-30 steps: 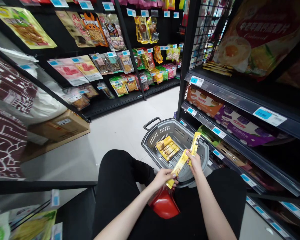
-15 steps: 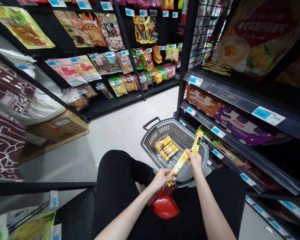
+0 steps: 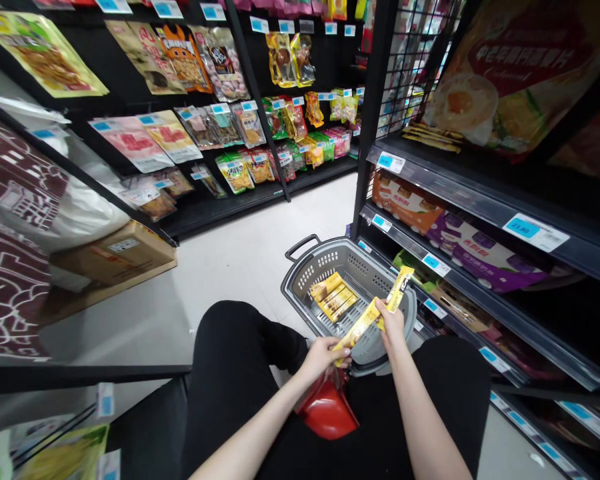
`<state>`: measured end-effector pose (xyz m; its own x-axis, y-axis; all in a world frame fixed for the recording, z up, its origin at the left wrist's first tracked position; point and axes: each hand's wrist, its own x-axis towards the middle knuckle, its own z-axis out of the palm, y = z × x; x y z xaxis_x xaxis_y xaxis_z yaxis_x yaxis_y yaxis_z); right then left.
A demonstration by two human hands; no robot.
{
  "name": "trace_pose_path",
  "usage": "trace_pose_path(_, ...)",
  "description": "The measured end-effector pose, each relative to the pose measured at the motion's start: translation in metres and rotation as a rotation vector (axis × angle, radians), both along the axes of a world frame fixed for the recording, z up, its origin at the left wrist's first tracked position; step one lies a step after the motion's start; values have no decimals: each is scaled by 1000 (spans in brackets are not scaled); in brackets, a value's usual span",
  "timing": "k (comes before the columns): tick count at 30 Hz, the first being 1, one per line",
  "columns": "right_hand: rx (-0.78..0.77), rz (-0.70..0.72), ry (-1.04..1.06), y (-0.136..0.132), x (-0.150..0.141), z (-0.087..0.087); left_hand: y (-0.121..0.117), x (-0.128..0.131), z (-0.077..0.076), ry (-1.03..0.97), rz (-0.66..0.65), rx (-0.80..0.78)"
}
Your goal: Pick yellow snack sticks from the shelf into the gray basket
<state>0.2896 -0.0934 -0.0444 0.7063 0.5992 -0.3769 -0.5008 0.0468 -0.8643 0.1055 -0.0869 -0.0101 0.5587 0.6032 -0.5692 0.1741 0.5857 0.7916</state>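
Observation:
My left hand (image 3: 324, 357) pinches the lower end of a slim yellow stick packet (image 3: 359, 325). My right hand (image 3: 391, 324) is closed on the upper end of that packet, and a second yellow stick packet (image 3: 399, 288) sticks up out of the same grip. Both hands are over the near side of a grey plastic shopping basket (image 3: 300, 287). Inside the basket, on its far left part, lie several similar yellow packets (image 3: 336, 297) side by side. What the printing on the packets says is too small to read.
Shelves with boxed drinks (image 3: 490, 250) rise close on the right. Hanging snack bags (image 3: 225, 63) fill the rack ahead. A cardboard box (image 3: 117, 257) is at the left. A red object (image 3: 330, 410) lies between my black-clad legs, below the basket.
The second stick packet in my right hand has tipped further to the right. My hands have shifted only slightly, and the basket stays in place.

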Motion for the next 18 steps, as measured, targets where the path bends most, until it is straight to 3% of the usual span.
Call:
trace_pose_path(4, -27, -76, -12, -1, 3, 1, 0, -2, -3, 0, 38, -88)
trace_pose_path(9, -48, -41, -27, -2, 3, 3, -1, -4, -5, -39, 12, -110)
trace_pose_path(18, -87, -32, -115, -4, 5, 1, -2, -2, -3, 37, -73, -32)
